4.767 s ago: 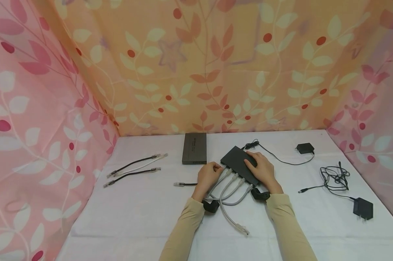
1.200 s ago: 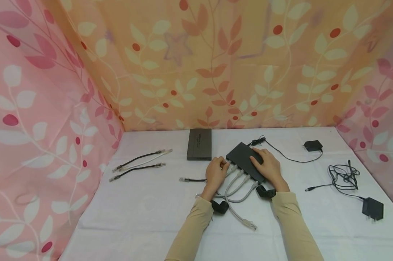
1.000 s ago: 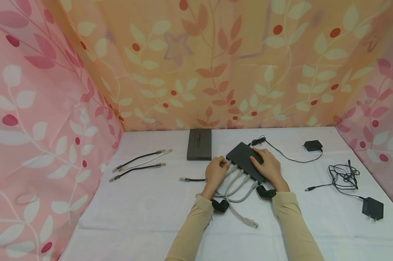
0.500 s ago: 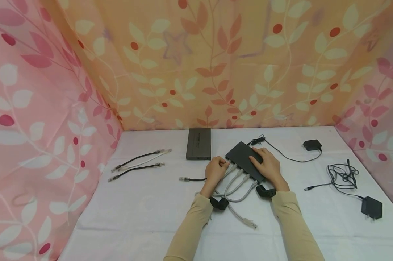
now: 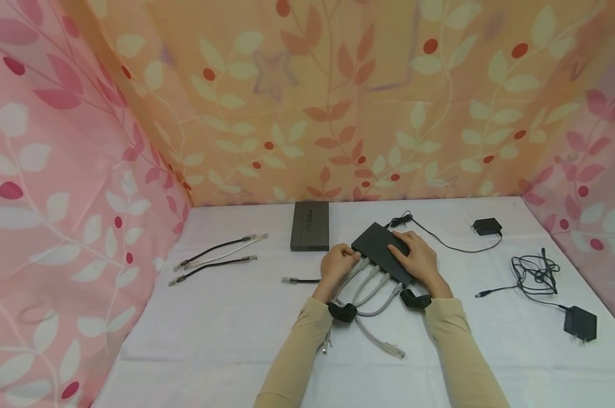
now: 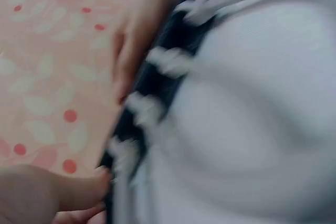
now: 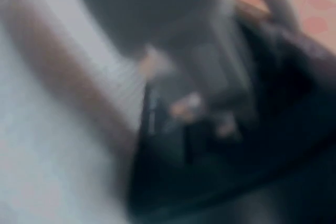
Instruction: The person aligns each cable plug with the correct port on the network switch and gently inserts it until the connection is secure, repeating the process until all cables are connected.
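Note:
A flat black network switch [image 5: 376,243] lies angled on the table, with grey ethernet cables [image 5: 373,277] plugged along its near long side. My right hand [image 5: 419,258] grips its right part, fingers over the top. At its near left corner, my left hand [image 5: 336,266] has thumb and fingers pinched together beside the leftmost plug, seemingly on an ethernet cable's end; the left wrist view is blurred there. In that view the thumb [image 6: 79,190] touches the switch's edge below the row of clear plugs [image 6: 144,111]. A black cable [image 5: 297,280] passes out of sight behind the left hand.
A second, dark grey switch [image 5: 309,226] lies behind. Short black and white patch cables [image 5: 215,272] lie at left. At right are a power adapter [image 5: 487,226], its lead running to the held switch, and another adapter [image 5: 580,323] with a coiled lead [image 5: 534,275].
Both hands stay at the switch. Close to the left wrist, a grey cable's loose end has swung down toward me, and the leftmost cable's curve shows more clearly. The black cable has shifted slightly right.

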`<state>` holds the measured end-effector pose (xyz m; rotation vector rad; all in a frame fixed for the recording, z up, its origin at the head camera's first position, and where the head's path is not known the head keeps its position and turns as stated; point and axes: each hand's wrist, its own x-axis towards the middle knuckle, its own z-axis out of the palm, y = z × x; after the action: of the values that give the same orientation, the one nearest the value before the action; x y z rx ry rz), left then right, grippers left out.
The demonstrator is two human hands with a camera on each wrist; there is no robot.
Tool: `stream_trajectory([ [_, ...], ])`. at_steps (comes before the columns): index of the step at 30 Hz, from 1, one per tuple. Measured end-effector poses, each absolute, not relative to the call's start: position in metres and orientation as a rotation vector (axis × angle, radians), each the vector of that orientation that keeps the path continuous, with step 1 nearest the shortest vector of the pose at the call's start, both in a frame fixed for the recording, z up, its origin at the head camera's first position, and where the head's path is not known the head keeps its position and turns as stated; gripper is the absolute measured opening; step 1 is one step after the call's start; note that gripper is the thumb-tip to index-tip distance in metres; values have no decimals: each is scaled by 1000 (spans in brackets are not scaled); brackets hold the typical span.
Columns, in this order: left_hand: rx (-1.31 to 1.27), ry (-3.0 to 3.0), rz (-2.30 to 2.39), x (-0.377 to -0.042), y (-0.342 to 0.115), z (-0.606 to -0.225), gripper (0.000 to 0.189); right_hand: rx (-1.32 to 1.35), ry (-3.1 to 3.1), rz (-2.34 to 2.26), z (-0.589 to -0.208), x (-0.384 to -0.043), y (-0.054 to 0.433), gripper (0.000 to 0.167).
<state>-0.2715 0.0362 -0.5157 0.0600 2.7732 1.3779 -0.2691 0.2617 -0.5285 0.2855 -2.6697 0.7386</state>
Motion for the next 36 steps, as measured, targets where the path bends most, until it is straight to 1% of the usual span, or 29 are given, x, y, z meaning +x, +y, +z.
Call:
stream_trajectory([
  [6,133,2563,1360,-288,24,-502,19,297,-2647,743,-529,-269,261,49],
  [13,133,2450,1420,-295,20,-499,19,308,-2642,736,-529,-269,262,49],
  [18,91,2590,1395,-292,27,-503,18,281,-2645,747,-528,-269,262,48],
  [25,53,2749,1428,-286,37,-518,17,110,-2675,744,-533,-269,257,49],
  [32,220,2864,1384,-279,38,-519,19,68,-2669,743,-533,-269,258,49],
  [36,269,2867,1381,-271,36,-516,19,68,-2684,746,-533,-267,259,49],
])
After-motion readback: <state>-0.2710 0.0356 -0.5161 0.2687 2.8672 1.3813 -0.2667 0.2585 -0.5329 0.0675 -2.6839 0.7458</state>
